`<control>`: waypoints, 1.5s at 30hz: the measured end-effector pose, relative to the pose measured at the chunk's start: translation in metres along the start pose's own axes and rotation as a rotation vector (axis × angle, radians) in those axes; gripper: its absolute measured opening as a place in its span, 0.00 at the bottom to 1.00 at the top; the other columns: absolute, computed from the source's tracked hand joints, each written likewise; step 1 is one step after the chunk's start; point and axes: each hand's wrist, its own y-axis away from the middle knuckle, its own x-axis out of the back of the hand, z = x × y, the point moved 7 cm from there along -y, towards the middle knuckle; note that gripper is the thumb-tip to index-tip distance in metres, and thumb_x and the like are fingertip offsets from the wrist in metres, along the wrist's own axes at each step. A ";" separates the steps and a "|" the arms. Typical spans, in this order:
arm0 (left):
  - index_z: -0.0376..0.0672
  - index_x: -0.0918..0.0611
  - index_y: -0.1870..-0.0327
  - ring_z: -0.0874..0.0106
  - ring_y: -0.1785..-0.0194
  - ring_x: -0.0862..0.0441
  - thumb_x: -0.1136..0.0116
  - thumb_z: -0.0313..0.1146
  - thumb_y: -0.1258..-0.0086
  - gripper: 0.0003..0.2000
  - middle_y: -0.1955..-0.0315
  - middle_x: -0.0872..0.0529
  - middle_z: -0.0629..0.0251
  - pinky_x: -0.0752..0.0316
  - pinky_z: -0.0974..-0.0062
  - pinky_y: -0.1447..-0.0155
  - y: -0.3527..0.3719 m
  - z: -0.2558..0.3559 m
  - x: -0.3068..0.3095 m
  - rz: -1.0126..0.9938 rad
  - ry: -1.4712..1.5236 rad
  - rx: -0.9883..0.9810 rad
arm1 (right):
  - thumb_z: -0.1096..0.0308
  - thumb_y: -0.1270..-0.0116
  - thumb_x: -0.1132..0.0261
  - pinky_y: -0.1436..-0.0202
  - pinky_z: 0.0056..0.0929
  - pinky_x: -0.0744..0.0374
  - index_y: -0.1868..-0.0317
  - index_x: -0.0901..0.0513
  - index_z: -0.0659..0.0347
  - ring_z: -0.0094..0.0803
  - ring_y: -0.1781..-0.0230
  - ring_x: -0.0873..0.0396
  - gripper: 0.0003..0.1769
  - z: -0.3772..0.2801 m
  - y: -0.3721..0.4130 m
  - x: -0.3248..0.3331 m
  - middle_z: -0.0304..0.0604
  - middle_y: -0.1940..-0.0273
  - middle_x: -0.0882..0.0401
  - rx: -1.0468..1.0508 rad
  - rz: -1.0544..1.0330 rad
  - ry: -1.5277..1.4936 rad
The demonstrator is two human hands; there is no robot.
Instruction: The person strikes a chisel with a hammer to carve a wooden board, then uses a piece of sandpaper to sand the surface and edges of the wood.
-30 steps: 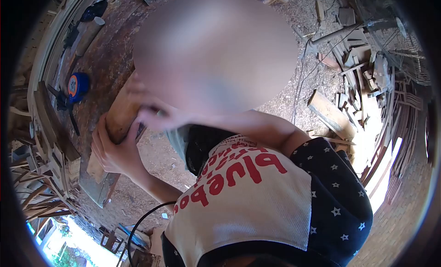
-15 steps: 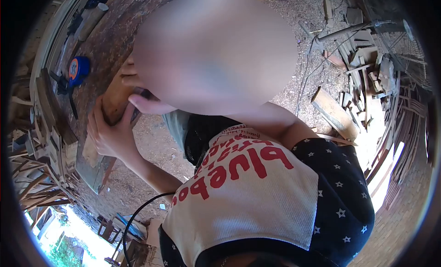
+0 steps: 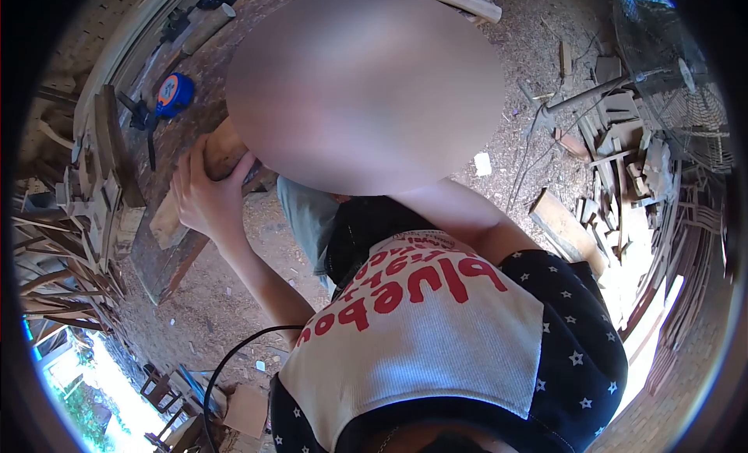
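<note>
My left hand [image 3: 209, 194] is closed round a piece of light brown wood [image 3: 225, 148], fingers over the far side and thumb on the near side. The wood lies along a dark, worn wooden bench [image 3: 160, 270], and its lower end shows past my fingers. My right forearm [image 3: 452, 207] reaches inward from the right, but a large blurred oval covers that hand and whatever it touches. Beyond my left hand, a blue tape measure [image 3: 175, 93] rests on the bench beside a dark tool [image 3: 140, 112].
A wooden handle [image 3: 209, 31] lies farther up the bench. Scrap wood [image 3: 623, 141] is heaped on the right near a wire-caged fan [image 3: 693, 110], with a thick wood block [image 3: 567, 231] closer in. More offcuts [image 3: 93, 211] pile up left. A black cable [image 3: 222, 367] curves beside my body.
The view has shifted, so the bench and tape measure appear farther right. My right fingers, visible on the wood before, are now behind the blur. My left hand keeps its hold.
</note>
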 end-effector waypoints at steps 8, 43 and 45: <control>0.52 0.16 0.56 0.66 0.59 0.19 0.30 0.63 0.60 0.32 0.61 0.17 0.74 0.24 0.67 0.58 -0.002 0.006 0.003 -0.030 -0.029 -0.002 | 0.62 0.40 0.42 0.46 0.31 0.30 0.70 0.14 0.53 0.27 0.59 0.17 0.10 0.100 -0.011 0.069 0.33 0.63 0.13 0.031 0.028 0.350; 0.39 0.21 0.47 0.54 0.49 0.22 0.33 0.62 0.50 0.37 0.54 0.19 0.55 0.31 0.57 0.45 -0.001 -0.005 -0.006 -0.297 0.082 0.012 | 0.50 0.39 0.41 0.35 0.46 0.34 0.67 0.14 0.59 0.32 0.48 0.21 0.20 0.050 0.000 0.021 0.41 0.59 0.15 -0.207 -0.122 -0.247; 0.36 0.25 0.42 0.57 0.46 0.22 0.37 0.56 0.40 0.34 0.46 0.21 0.53 0.28 0.60 0.43 -0.012 0.019 -0.007 -0.426 0.076 -0.099 | 0.51 0.38 0.41 0.35 0.46 0.34 0.66 0.14 0.61 0.33 0.48 0.21 0.21 0.045 -0.005 0.015 0.42 0.59 0.15 -0.195 -0.140 -0.229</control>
